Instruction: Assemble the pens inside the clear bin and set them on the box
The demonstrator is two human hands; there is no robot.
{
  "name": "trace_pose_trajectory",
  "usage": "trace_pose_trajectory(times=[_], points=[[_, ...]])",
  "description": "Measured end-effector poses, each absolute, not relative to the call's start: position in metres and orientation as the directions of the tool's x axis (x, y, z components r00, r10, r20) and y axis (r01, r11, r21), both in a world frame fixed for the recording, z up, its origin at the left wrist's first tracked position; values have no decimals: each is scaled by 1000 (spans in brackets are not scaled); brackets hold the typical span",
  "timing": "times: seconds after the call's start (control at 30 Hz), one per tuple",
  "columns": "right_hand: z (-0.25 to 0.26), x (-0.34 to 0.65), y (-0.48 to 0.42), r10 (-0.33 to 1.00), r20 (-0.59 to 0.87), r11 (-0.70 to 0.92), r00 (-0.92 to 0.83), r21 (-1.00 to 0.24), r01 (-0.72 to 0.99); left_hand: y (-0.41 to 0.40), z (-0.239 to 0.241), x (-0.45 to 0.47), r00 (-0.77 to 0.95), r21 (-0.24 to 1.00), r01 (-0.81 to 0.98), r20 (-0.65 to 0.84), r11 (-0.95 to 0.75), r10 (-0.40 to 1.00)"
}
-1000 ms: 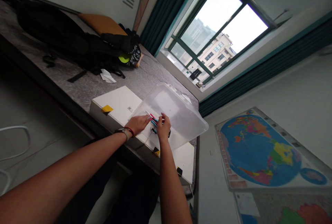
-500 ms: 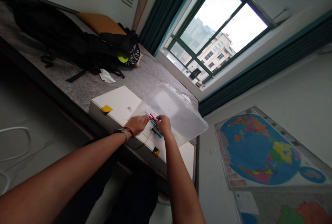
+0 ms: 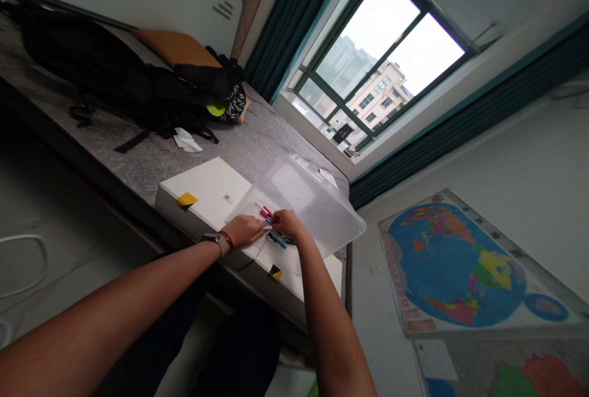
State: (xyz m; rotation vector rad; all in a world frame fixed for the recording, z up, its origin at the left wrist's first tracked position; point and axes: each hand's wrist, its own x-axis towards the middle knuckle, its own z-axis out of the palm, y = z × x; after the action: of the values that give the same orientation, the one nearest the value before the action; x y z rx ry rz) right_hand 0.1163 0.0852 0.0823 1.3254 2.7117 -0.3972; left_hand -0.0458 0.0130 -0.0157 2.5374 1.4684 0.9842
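Note:
My left hand [image 3: 247, 230], with bands on its wrist, is closed, and a small white pen [image 3: 267, 227] shows at its fingertips. Close beside it, my right hand [image 3: 288, 223] is bent down with its fingers pinched together. Whatever those right fingers grip is hidden by the hand. Several pens lie under and around the hands: red ones [image 3: 265, 211] just beyond the fingertips and a blue one [image 3: 278, 240] nearer to me. They rest in or on a clear plastic bin or lid [image 3: 317, 200], which lies across two white boxes [image 3: 207, 188].
The boxes stand at the edge of a grey-patterned surface [image 3: 262, 127]. A black backpack [image 3: 92, 65] and a crumpled white paper [image 3: 187, 140] lie to the left. Ahead is a window [image 3: 368, 72] with dark green curtains [image 3: 294, 16]. A world map [image 3: 460, 262] hangs on the right wall.
Both hands have come slightly nearer to me, and their fingertips are closer together. A white pen now shows between them. The view has shifted a little.

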Motion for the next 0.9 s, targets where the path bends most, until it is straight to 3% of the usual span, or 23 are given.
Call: trace_pose_trajectory(times=[0.13, 0.37, 0.63, 0.9], points=[[91, 109, 80, 763, -353, 558, -542, -63, 827, 14, -16, -45, 253, 403, 780, 495, -478, 831], [74, 99, 73, 774, -331, 584, -539, 47, 810, 14, -16, -46, 206, 434, 803, 439, -408, 874], [66, 104, 71, 767, -211, 610, -606, -54, 790, 13, -13, -47, 176, 489, 783, 420, -385, 890], [76, 131, 68, 831, -15, 545, -557, -181, 818, 8, -10, -51, 249, 485, 704, 515, -518, 820]])
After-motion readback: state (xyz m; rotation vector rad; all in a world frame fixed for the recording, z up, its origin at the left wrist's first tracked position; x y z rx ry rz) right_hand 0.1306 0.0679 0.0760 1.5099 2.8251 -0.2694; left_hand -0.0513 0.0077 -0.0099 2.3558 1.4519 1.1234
